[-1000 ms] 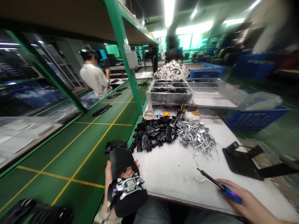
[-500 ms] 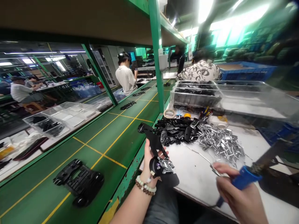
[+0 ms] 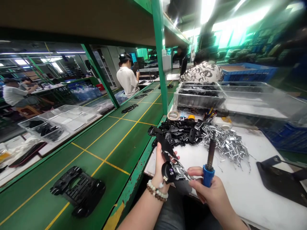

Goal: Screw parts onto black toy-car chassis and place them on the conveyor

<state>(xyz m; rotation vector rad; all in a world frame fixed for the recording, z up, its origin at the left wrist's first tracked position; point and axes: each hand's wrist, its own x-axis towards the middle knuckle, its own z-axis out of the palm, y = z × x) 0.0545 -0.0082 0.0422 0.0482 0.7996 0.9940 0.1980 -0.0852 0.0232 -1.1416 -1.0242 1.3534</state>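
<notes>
My left hand (image 3: pixel 158 164) is closed around a long black plastic part (image 3: pixel 165 144), tilted over the table edge. A cluster of silvery metal pieces (image 3: pixel 177 172) sits at its near end, beside a round black section. My right hand (image 3: pixel 214 195) grips a soldering iron (image 3: pixel 207 177) by its blue handle, the metal barrel pointing up. Its thumb and forefinger also pinch a thin bent silver wire (image 3: pixel 183 167), which reaches over the metal cluster; whether it touches I cannot tell. Just beyond lie a heap of black plastic parts (image 3: pixel 178 131) and a pile of small metal rods (image 3: pixel 226 145).
A green conveyor belt (image 3: pixel 107 140) runs along my left, carrying a black chassis-like part (image 3: pixel 79 190) and several smaller ones. Clear plastic bins (image 3: pixel 200 100) and a tape roll (image 3: pixel 173 115) stand behind the heap. A black stand (image 3: pixel 279 180) lies at right. Co-workers sit farther off.
My right hand has moved left, bringing the wire to the black part. The soldering iron has swung from slanting right to nearly upright. My left hand has shifted slightly right with the part.
</notes>
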